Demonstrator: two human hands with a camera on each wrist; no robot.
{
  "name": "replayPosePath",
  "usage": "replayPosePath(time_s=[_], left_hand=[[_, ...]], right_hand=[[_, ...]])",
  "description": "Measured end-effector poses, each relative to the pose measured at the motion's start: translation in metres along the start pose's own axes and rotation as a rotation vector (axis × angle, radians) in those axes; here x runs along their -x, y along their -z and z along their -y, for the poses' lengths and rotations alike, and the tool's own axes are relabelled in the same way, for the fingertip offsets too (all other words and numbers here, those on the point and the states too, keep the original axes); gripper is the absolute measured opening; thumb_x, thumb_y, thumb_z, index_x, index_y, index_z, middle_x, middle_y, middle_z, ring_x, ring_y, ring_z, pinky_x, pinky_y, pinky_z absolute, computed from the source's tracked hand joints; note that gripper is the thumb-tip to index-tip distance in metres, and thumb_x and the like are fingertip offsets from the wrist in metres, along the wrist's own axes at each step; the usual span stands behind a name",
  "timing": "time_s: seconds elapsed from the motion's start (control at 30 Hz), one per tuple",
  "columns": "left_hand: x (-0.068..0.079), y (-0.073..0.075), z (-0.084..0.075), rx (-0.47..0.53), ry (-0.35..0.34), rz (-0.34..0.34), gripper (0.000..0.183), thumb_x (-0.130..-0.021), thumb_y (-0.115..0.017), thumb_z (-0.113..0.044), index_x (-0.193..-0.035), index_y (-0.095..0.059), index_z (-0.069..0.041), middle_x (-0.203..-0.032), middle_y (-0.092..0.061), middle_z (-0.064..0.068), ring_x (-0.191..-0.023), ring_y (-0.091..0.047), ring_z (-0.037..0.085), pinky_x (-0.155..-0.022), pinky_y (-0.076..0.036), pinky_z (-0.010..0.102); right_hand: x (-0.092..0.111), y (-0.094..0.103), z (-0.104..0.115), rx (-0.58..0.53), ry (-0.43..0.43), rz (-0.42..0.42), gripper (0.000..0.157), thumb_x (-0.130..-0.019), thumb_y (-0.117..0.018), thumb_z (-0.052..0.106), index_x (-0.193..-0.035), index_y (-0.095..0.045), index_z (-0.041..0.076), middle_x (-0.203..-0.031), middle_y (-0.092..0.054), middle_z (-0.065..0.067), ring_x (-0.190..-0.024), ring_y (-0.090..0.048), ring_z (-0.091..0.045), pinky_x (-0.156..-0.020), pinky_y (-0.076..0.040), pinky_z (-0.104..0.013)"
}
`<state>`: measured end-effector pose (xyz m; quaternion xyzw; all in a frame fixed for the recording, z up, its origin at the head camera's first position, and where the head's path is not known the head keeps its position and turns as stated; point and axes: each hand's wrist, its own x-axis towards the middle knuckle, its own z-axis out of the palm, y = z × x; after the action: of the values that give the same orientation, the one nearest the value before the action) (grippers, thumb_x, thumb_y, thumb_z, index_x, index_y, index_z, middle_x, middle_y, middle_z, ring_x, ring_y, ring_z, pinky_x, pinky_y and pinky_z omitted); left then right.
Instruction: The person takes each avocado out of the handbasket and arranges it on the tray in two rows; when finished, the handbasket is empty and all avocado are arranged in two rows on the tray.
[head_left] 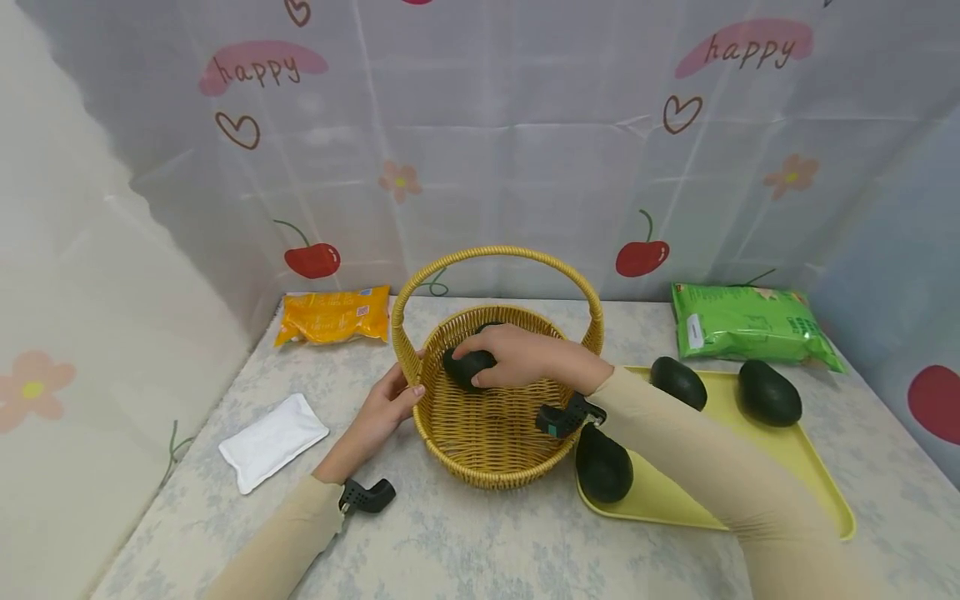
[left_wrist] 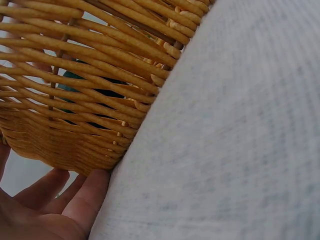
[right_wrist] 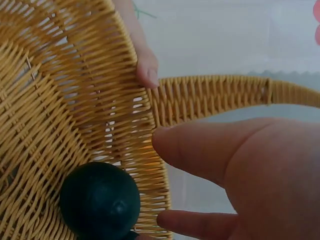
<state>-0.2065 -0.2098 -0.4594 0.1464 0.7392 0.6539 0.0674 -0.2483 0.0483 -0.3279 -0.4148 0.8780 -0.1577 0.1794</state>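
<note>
A yellow wicker basket (head_left: 487, 454) with a tall arched handle stands mid-table. My left hand (head_left: 390, 400) grips its left side, thumb over the rim near the handle's base and the other fingers against the outer wall. Inside the basket, toward its left wall, lies a dark green avocado (head_left: 468, 369). A second dark one shows partly behind it, mostly covered by my right hand (head_left: 513, 357). That hand reaches in over the avocado. In the right wrist view its thumb (right_wrist: 195, 150) and a finger are spread, with the thumb tip apart from the avocado (right_wrist: 100, 200).
On the right, a yellow tray (head_left: 813, 475) holds three avocados, one at its near left corner (head_left: 603, 467); my right forearm crosses over it. A green packet (head_left: 750, 325) lies behind the tray. An orange packet (head_left: 330, 317) and a white pouch (head_left: 273, 442) lie at left.
</note>
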Motion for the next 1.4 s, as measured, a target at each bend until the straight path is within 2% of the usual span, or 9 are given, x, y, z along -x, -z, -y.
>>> replayPosePath(time_s=[0.1,0.17,0.3,0.47,0.6,0.83,1.07,1.4], left_hand=[[0.000,0.000,0.000,0.001,0.001,0.005,0.062,-0.105,-0.051,-0.017,-0.162,-0.027,-0.014,-0.159,-0.037,0.029,-0.137,-0.047,0.043,-0.092,-0.056,0.027],[0.000,0.000,-0.001,0.006,0.001,0.005,0.062,-0.105,-0.052,-0.017,-0.162,-0.027,-0.015,-0.159,-0.037,0.028,-0.137,-0.047,0.042,-0.091,-0.057,0.027],[0.000,-0.001,-0.001,0.010,-0.001,0.004,0.063,-0.106,-0.052,-0.018,-0.163,-0.026,-0.016,-0.159,-0.037,0.028,-0.136,-0.048,0.042,-0.091,-0.057,0.027],[0.002,-0.001,-0.001,0.006,0.000,-0.005,0.064,-0.105,-0.052,-0.016,-0.163,-0.026,-0.015,-0.159,-0.037,0.028,-0.137,-0.047,0.042,-0.091,-0.057,0.027],[0.002,-0.002,0.000,0.014,0.005,-0.006,0.064,-0.105,-0.053,-0.016,-0.163,-0.026,-0.014,-0.159,-0.038,0.028,-0.137,-0.047,0.043,-0.091,-0.057,0.028],[0.002,-0.001,0.000,0.001,-0.001,-0.009,0.064,-0.104,-0.053,-0.015,-0.163,-0.026,-0.014,-0.160,-0.037,0.028,-0.137,-0.047,0.043,-0.091,-0.057,0.027],[0.002,-0.002,-0.001,-0.011,0.005,-0.009,0.064,-0.105,-0.053,-0.016,-0.163,-0.026,-0.016,-0.160,-0.037,0.027,-0.137,-0.048,0.042,-0.091,-0.057,0.027],[0.003,-0.002,-0.002,-0.017,-0.004,-0.009,0.064,-0.104,-0.053,-0.016,-0.162,-0.027,-0.017,-0.160,-0.037,0.026,-0.138,-0.046,0.044,-0.092,-0.057,0.029]], right_hand=[[-0.013,-0.002,-0.001,-0.028,-0.037,0.015,0.048,-0.102,-0.061,0.021,-0.149,-0.053,0.014,-0.152,-0.054,-0.008,-0.141,-0.049,-0.029,-0.113,-0.045,-0.047],[-0.020,-0.004,-0.002,-0.042,-0.055,0.018,0.049,-0.102,-0.061,0.019,-0.149,-0.052,0.014,-0.153,-0.052,-0.007,-0.143,-0.047,-0.028,-0.114,-0.044,-0.047],[-0.031,-0.009,-0.003,-0.047,-0.072,0.006,0.047,-0.101,-0.061,0.014,-0.148,-0.054,0.012,-0.152,-0.053,-0.007,-0.143,-0.047,-0.029,-0.113,-0.045,-0.047],[-0.040,-0.017,-0.007,-0.002,-0.074,-0.012,0.043,-0.101,-0.060,0.009,-0.144,-0.057,0.010,-0.149,-0.057,-0.009,-0.141,-0.049,-0.029,-0.114,-0.044,-0.046],[-0.043,-0.021,-0.009,0.003,-0.082,-0.015,0.043,-0.101,-0.062,0.012,-0.144,-0.058,0.011,-0.149,-0.057,-0.008,-0.141,-0.050,-0.028,-0.114,-0.045,-0.046],[-0.045,-0.027,-0.012,-0.062,-0.102,0.041,0.047,-0.099,-0.067,0.021,-0.145,-0.057,0.019,-0.152,-0.053,-0.006,-0.142,-0.048,-0.028,-0.113,-0.045,-0.046],[-0.048,-0.031,-0.013,-0.074,-0.069,0.101,0.050,-0.096,-0.070,0.020,-0.144,-0.057,0.024,-0.156,-0.049,-0.003,-0.145,-0.045,-0.027,-0.116,-0.042,-0.046],[-0.049,-0.031,-0.011,-0.049,-0.060,0.095,0.051,-0.095,-0.072,0.022,-0.144,-0.057,0.023,-0.154,-0.051,-0.003,-0.142,-0.047,-0.026,-0.115,-0.043,-0.045]])
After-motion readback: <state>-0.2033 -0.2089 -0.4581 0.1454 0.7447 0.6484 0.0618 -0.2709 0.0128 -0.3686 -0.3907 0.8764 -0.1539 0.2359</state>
